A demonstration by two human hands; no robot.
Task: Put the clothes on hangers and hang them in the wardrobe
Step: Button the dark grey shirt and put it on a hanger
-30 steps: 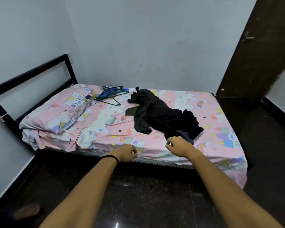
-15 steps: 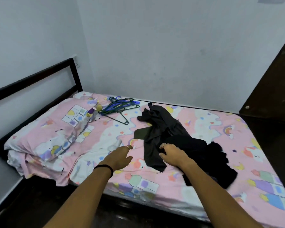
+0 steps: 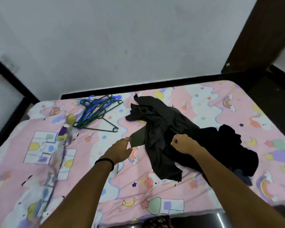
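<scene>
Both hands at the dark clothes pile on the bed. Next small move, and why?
Probably lift one garment clear of the dark clothes pile. The right hand is curled over the pile, apparently pinching fabric; the left hand reaches an edge with fingers extended. The clothes lie tangled, and the hangers sit untouched farther back, so separating one piece likely comes first.
</scene>
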